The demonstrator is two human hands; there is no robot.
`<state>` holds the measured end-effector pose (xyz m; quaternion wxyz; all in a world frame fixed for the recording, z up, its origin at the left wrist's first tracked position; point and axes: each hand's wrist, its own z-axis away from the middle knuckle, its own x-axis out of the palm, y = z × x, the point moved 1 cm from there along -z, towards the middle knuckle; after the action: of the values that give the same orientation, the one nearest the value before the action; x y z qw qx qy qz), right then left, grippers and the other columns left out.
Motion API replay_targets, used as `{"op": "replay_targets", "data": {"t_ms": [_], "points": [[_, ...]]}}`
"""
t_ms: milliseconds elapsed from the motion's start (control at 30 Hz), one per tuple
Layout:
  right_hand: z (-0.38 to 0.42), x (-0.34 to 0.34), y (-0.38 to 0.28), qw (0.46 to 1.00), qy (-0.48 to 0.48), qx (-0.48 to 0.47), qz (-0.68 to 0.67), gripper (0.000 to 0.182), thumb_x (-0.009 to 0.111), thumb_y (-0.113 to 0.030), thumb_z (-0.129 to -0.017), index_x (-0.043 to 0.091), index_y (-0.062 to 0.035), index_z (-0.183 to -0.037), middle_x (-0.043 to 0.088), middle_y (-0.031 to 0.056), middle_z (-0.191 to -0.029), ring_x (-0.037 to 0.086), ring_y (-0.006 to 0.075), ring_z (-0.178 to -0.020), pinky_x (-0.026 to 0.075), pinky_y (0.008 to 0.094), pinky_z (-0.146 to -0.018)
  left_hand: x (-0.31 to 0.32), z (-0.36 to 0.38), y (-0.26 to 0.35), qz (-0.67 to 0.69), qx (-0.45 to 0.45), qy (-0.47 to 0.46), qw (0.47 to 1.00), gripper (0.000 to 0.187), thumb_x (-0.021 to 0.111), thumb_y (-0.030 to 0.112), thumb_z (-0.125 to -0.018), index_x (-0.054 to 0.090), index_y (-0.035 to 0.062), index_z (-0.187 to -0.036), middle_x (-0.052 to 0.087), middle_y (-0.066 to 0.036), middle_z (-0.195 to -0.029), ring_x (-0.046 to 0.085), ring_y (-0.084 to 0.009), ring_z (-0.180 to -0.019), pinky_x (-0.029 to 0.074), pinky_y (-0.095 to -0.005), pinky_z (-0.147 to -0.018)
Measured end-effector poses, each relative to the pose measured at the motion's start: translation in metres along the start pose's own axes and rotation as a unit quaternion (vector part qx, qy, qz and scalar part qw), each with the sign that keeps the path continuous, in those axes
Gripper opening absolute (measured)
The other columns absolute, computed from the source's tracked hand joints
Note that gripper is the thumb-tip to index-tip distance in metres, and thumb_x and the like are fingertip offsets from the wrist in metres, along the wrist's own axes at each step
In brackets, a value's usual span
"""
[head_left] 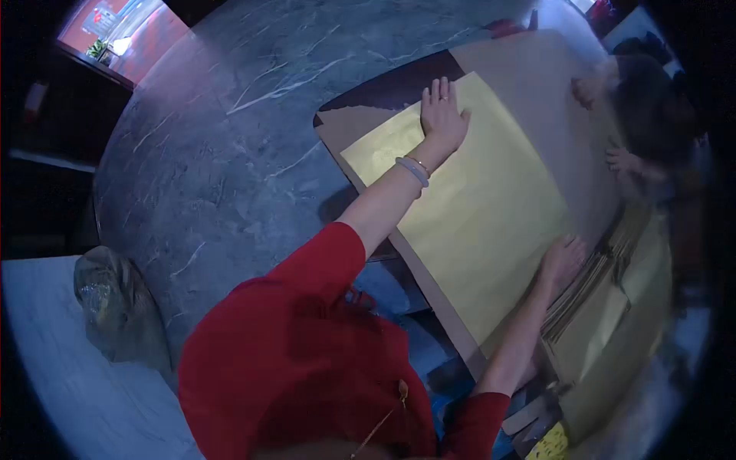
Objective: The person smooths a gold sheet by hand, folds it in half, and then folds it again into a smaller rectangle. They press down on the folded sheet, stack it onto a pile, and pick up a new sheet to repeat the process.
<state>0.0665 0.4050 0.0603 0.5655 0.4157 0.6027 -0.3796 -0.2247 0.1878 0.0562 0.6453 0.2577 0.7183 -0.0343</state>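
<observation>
A large gold sheet of paper lies flat on brown cardboard over a dark table. My left hand presses palm down near the sheet's far left edge, its fingers stretched out. A bracelet and a grey band circle that wrist. On the sheet's near right edge rests my right hand, flat with the fingers extended. Just beside it, to the right, is a stack of gold and brown sheets, its layered edges facing my hand.
Another person is at the right, with both hands near the cardboard. A grey marble-patterned floor spreads to the left. An olive-coloured bag sits on a pale surface at the lower left. Something yellow shows at the bottom.
</observation>
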Motion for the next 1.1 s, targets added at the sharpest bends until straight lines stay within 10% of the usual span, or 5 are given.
{"op": "replay_targets", "data": {"t_ms": [100,300,433,600,1100], "points": [[-0.008,0.011,-0.001,0.999,0.029,-0.003,0.027,0.056,0.022,-0.043,-0.098,0.030,-0.0100,-0.142,0.024,0.0117,-0.150,0.019,0.0262,-0.139,0.013,0.0402,-0.114,-0.004,0.009,0.014,-0.025,-0.025,-0.003,0.999,0.069,0.040,0.041,-0.093,0.023,-0.0042,-0.141,0.017,-0.019,-0.150,0.012,-0.0297,-0.140,0.014,-0.0406,-0.113],[0.010,-0.021,-0.056,0.999,0.006,0.013,0.033,0.055,0.025,-0.042,-0.097,0.027,-0.0126,-0.144,0.020,0.0080,-0.152,0.014,0.0234,-0.141,0.010,0.0403,-0.115,-0.019,0.049,0.132,0.231,0.342,-0.157,0.897,0.055,0.035,0.029,-0.094,0.030,-0.0008,-0.140,0.027,-0.014,-0.148,0.022,-0.0269,-0.138,0.018,-0.0378,-0.112],[0.042,-0.034,-0.077,0.997,0.026,0.006,0.069,0.054,0.026,-0.040,-0.097,0.027,-0.0124,-0.144,0.019,0.0069,-0.152,0.014,0.0226,-0.141,0.011,0.0398,-0.115,-0.040,0.075,0.124,0.122,0.441,-0.192,0.868,0.053,0.033,0.030,-0.095,0.032,0.0001,-0.139,0.029,-0.013,-0.148,0.025,-0.0254,-0.137,0.020,-0.0380,-0.111],[0.051,-0.031,-0.083,0.996,0.068,-0.009,0.059,0.055,0.026,-0.040,-0.097,0.028,-0.0107,-0.144,0.019,0.0067,-0.152,0.015,0.0224,-0.141,0.010,0.0398,-0.115,-0.025,0.071,0.114,0.010,0.402,-0.038,0.915,0.055,0.033,0.034,-0.095,0.033,0.0017,-0.140,0.029,-0.011,-0.148,0.026,-0.0221,-0.137,0.022,-0.0374,-0.108],[0.019,0.012,0.004,0.999,0.020,0.011,-0.050,0.055,0.026,-0.037,-0.098,0.026,-0.0078,-0.144,0.019,0.0095,-0.152,0.014,0.0233,-0.141,0.009,0.0395,-0.115,0.018,-0.032,0.039,-0.004,0.128,-0.029,0.991,0.058,0.029,0.039,-0.096,0.025,0.0048,-0.143,0.022,-0.010,-0.151,0.020,-0.0239,-0.139,0.017,-0.0416,-0.112]]}}
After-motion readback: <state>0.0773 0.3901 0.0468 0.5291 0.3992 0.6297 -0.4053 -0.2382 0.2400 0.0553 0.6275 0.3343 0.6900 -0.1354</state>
